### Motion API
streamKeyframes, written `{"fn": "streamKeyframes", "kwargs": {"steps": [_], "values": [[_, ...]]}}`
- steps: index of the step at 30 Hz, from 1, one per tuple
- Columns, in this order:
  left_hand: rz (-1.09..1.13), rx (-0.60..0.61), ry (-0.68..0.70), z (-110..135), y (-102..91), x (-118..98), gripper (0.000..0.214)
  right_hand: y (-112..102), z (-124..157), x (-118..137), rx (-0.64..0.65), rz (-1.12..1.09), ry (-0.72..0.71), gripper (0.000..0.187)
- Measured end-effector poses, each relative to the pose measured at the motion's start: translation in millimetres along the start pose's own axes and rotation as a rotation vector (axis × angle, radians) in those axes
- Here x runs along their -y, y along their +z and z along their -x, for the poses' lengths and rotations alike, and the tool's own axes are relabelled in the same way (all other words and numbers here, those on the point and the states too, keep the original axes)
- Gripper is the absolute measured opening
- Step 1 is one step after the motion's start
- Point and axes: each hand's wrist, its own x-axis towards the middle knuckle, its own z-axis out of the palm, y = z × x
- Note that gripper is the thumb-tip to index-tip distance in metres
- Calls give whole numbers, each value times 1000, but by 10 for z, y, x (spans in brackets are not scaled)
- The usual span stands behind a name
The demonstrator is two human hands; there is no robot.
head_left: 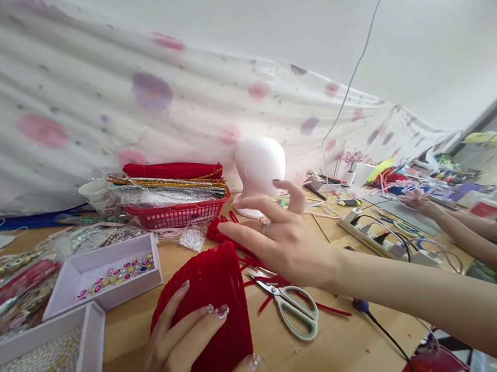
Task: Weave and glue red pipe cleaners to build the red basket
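Observation:
At the bottom middle, my left hand (pixel 180 339) grips a dark red, velvety ribbed panel (pixel 219 308), with fingers across its face and the thumb at its right edge. The panel looks built from rows of chenille stems and stands tilted. My right hand (pixel 287 239) reaches in from the right, fingers spread and holding nothing. Below and beyond its fingertips lies a bundle of red chenille stems (pixel 218 230), partly hidden. Loose red stems (pixel 333 311) lie around the pale-handled scissors (pixel 293 309) under my right wrist. Behind that hand stands a white foam head (pixel 261 158).
A red basket (pixel 174 218) holds stems and packets. White trays (pixel 112 276) with gems and beads are at left, near paper cups (pixel 94 190). A power strip (pixel 367 235) with cables lies at right. Another person's hands (pixel 420 203) work farther right.

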Motion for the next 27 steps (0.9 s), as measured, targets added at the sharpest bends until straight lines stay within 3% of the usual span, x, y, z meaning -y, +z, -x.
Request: {"fn": "streamKeyframes", "kwargs": {"steps": [3, 5, 7, 10, 13, 15, 16, 19, 21, 23, 25, 27], "values": [[-31, 6, 87, 22, 28, 32, 40, -175, 56, -180, 207, 260, -94, 36], [-28, 8, 114, 19, 41, 29, 35, -302, 97, -260, 447, 214, -55, 26], [-35, 6, 84, 12, 47, 15, 33, -420, 107, -277, 749, -71, 74, 27], [-51, 17, 61, 5, 31, -1, 35, -555, 27, -188, 1139, -744, 260, 37], [-33, 40, 70, -7, -20, -6, 36, -587, -76, -81, 1307, -1311, 331, 29], [-31, 38, 59, -21, -60, -14, 35, -519, -76, -47, 1218, -1660, 451, 10], [-28, 36, 53, -28, -76, -21, 35, -457, -50, -37, 1096, -1832, 524, 13], [-19, 26, 40, -43, -99, -51, 36, -210, 73, 16, 547, -2094, 683, 32], [-14, 17, 45, -47, -98, -69, 38, -49, 126, 91, 207, -1931, 730, 27], [-13, 20, 51, -48, -98, -82, 41, 61, 117, 174, 53, -1513, 688, 19], [-13, 40, 53, -51, -109, -90, 45, 101, 55, 223, 40, -1141, 606, 17], [-12, 64, 47, -61, -135, -94, 49, 75, -28, 213, 103, -954, 548, 22]]}}
